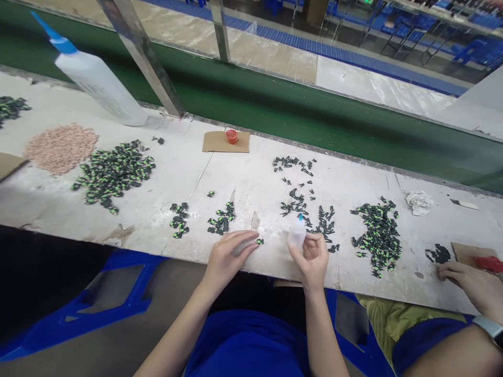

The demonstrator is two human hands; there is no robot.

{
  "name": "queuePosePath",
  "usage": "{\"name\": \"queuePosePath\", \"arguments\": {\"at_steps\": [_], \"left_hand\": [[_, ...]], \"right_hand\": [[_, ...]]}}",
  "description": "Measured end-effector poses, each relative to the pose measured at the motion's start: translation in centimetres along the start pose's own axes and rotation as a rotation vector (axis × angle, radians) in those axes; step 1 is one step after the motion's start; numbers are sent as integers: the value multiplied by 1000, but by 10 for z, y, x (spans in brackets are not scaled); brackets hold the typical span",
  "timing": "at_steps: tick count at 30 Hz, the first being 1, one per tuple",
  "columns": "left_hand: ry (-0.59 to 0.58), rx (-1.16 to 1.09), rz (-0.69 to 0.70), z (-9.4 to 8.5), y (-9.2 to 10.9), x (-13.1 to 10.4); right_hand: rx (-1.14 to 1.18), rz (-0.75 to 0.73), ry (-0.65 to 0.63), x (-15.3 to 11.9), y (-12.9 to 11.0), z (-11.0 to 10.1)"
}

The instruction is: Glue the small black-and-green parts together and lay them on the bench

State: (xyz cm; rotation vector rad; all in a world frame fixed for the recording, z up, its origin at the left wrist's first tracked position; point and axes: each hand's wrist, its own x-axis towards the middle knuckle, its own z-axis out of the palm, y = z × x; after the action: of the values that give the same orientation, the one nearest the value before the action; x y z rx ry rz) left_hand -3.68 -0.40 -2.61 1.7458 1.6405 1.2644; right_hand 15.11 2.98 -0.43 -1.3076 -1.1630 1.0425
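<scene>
Between the thumb and fingertips of my left hand (227,256) is a small black-and-green piece (260,241), just above or on the white worktop. My right hand (314,259) grips a small translucent squeeze bottle (296,233) with a blue tip, held upright. Left of my left hand lies a little cluster of black-and-green pieces (222,219), with another short row of pieces (179,220) beyond it. Small dark parts (325,222) are spread behind and to the right of the bottle.
A large white bottle (102,86) with a blue nozzle stands at back left, near a pink heap (63,147) and a black-and-green heap (113,175). A red cup (231,136) sits on cardboard. At right are another heap (378,235) and a co-worker's hand (471,283).
</scene>
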Motion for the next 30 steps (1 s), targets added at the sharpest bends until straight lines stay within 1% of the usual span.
{"name": "queuePosePath", "arguments": {"at_steps": [3, 6, 8, 9, 10, 12, 14, 15, 16, 18, 19, 20, 21, 23, 27, 30], "left_hand": [[2, 27, 50, 0, -2, 0], [19, 84, 116, 2, -4, 0], [12, 105, 153, 4, -5, -1], [7, 111, 169, 5, -6, -1], [2, 115, 181, 5, -6, -1], [-8, 119, 190, 5, -6, -2], [-28, 105, 182, 5, -6, -2], [-37, 89, 173, 5, -5, -3], [-45, 72, 161, 5, -5, -3], [-45, 40, 130, 4, -3, -4], [-37, 26, 111, 4, -2, -5], [-25, 13, 90, 3, -1, -6], [-14, -1, 71, 3, 1, -6], [7, -44, 38, 2, 5, -7], [6, -168, 2, 4, 18, -8], [6, -241, -50, 12, 31, -8]], "right_hand": [[-10, -15, -87, 5, -1, 20], [-118, -21, -161, 11, 0, 37], [-184, -41, -193, 10, 1, 40], [-212, -61, -201, 9, 1, 37], [-241, -91, -197, 6, 1, 32], [-321, -169, -149, -1, 0, 13], [-434, -237, -35, -7, -2, -18], [-492, -246, 52, -8, -3, -35], [-547, -229, 145, -8, -4, -53], [-666, -136, 290, -5, -3, -82], [-712, -78, 324, -3, -2, -93], [-742, -24, 325, 0, -1, -99], [-761, 17, 317, 2, 1, -103], [-771, 47, 283, 4, 6, -102], [-766, -29, 271, 6, 12, -91], [-719, -82, 312, 6, 9, -86]]}}
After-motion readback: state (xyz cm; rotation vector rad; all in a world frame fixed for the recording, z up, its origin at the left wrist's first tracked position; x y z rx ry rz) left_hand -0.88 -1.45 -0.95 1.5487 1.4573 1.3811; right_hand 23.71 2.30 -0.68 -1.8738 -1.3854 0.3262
